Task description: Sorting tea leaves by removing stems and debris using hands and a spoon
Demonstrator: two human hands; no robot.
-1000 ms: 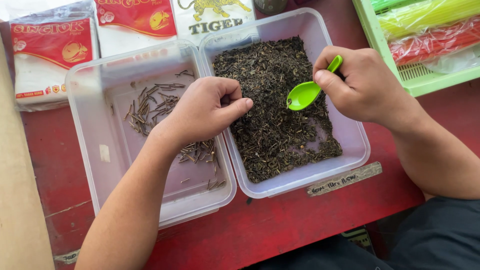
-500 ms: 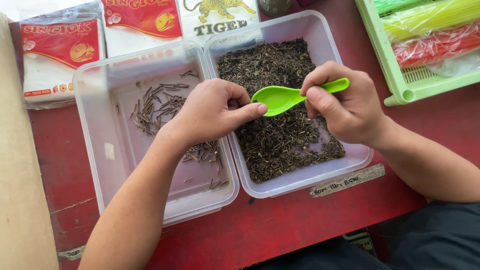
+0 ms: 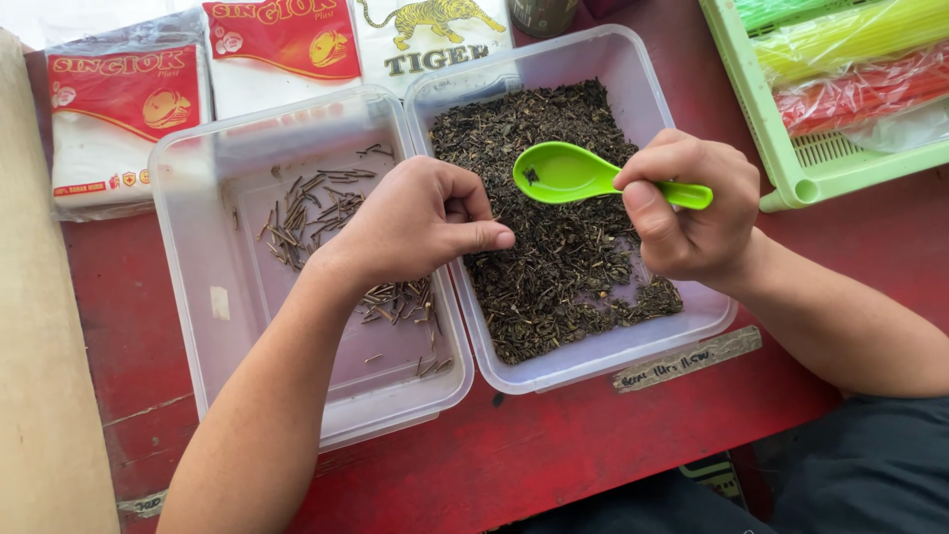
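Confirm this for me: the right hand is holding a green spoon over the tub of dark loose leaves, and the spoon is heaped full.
Not quite. The right hand does hold the green spoon over the tub of dark loose leaves, but the spoon is nearly empty, with only a speck or two in its bowl. The head view shows it.

Bright green spoon [image 3: 583, 176]; dark brown-black dried leaves [image 3: 563, 247]; 2 clear containers [image 3: 208, 326]; red desk [image 3: 554, 455]; red-and-white packets [image 3: 119, 109]; pale green tray [image 3: 791, 148].

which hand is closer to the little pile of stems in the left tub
Left. The left hand hovers right over the stems; the right hand holds the green spoon over the other tub.
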